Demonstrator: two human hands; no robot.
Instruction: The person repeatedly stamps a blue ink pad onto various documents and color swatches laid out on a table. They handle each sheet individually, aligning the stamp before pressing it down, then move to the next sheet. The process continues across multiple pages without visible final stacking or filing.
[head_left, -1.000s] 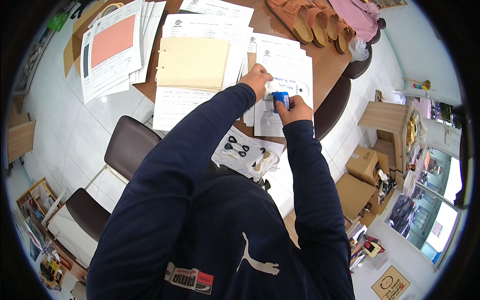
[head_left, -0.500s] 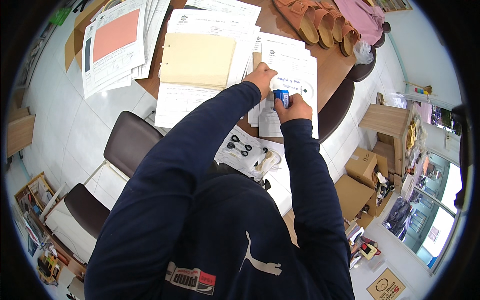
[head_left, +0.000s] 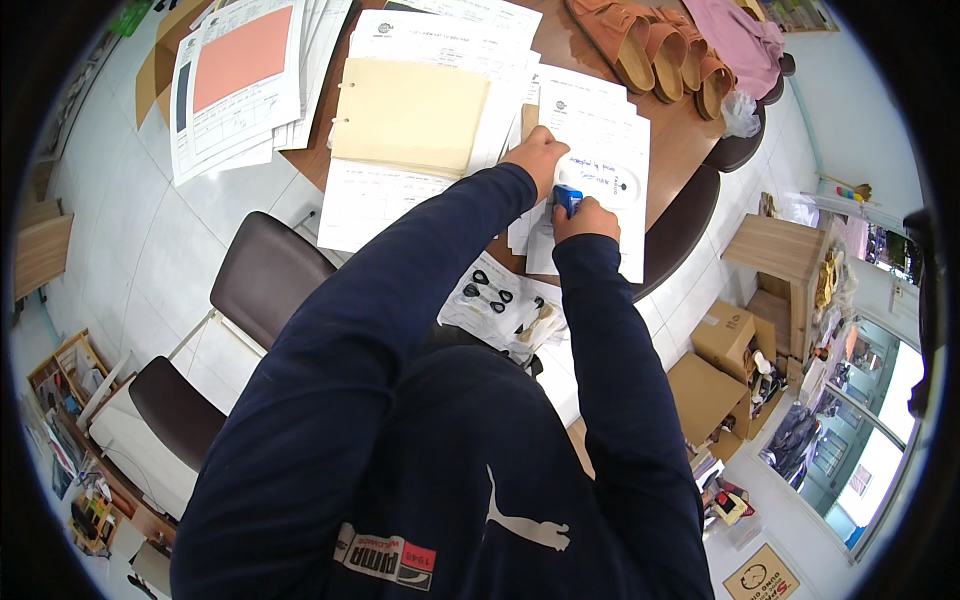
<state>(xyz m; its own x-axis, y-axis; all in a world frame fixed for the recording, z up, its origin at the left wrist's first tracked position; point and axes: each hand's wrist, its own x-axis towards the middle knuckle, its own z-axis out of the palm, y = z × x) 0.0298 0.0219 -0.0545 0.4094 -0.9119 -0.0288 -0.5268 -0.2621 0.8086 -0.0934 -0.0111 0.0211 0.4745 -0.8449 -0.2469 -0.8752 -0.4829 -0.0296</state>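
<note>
My right hand (head_left: 588, 222) grips a small blue block-shaped tool (head_left: 568, 197) with pale lettering on its side; its exact kind does not show. It is at the lower left edge of a white oval piece (head_left: 628, 186), which bears blue handwriting and a dark dot. My left hand (head_left: 538, 162) has its fingers bent and pressed on the left end of that piece, partly hiding it. Under both hands is a stack of printed sheets (head_left: 628, 245) on the brown table (head_left: 668, 150).
Left of the hands, a beige punched sheet (head_left: 415, 115) lies over more papers. Tan sandals (head_left: 665, 55) stand at the far right, beside pink cloth (head_left: 738, 40). Dark oval rings (head_left: 490, 290) in a clear bag are near my body. Dark chairs (head_left: 268, 268) stand at the table's edge.
The blue tool has tilted, showing more of its upper end, and my right hand has turned slightly. My left hand stays by the white piece. The whole view has shifted a little.
</note>
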